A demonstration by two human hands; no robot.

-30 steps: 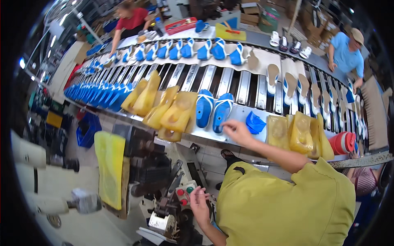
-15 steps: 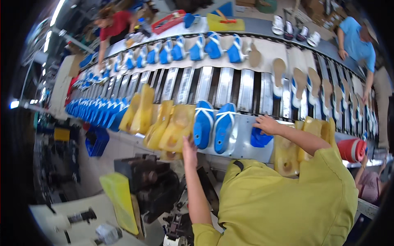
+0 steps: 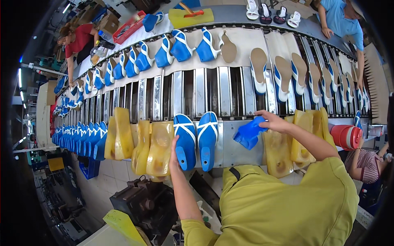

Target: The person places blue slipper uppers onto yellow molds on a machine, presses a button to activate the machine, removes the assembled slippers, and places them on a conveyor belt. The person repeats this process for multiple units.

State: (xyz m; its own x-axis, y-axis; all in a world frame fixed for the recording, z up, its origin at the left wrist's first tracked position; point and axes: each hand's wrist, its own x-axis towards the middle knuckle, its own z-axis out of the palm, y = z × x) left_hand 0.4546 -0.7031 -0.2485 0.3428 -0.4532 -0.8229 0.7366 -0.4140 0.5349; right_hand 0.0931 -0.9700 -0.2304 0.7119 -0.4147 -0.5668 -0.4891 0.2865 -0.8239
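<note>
Two blue sandals with white straps [image 3: 196, 139] lie side by side on a metal plate [image 3: 230, 149] at the near edge of the conveyor. My left hand [image 3: 175, 152] rests against the heel of the left sandal. My right hand [image 3: 274, 121] grips a blue shoe form [image 3: 248, 133] and holds it over the plate, just right of the sandals. Yellow translucent moulds [image 3: 144, 141] stand to the left of the sandals, and more yellow moulds [image 3: 295, 139] stand to the right under my right forearm.
Rows of blue sandals [image 3: 172, 49] and tan soles [image 3: 287, 69] ride the far belt. A black machine [image 3: 143, 207] sits below the conveyor. A person in red [image 3: 78, 41] works far left, one in blue [image 3: 340, 20] far right. A red cylinder [image 3: 345, 136] lies right.
My left hand has risen from the machine below up to the heel of the left sandal. My right hand has picked up the blue form from the plate.
</note>
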